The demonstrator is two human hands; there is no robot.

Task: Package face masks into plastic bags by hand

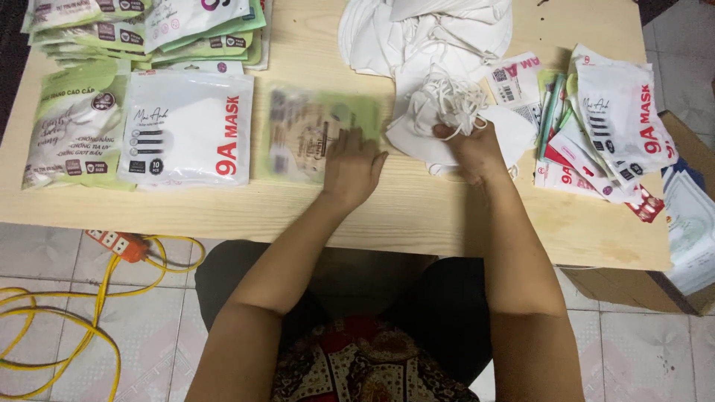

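Observation:
My left hand (pixel 351 170) lies flat on the right edge of a green packet of masks (pixel 316 132), which is blurred from movement, on the wooden table (pixel 417 212). My right hand (pixel 471 145) grips a small bundle of white masks (pixel 439 112) by their tangled ear loops. Behind it a larger heap of loose white masks (pixel 424 33) lies at the table's far middle.
A white packet (pixel 186 126) and a pale green packet (pixel 74 123) lie to the left, with stacked packets (pixel 149 30) behind. Empty flat pouches (pixel 611 126) pile at the right. A cardboard box (pixel 670 283) stands right of the table. Yellow cable and an orange power strip (pixel 112 242) lie on the floor.

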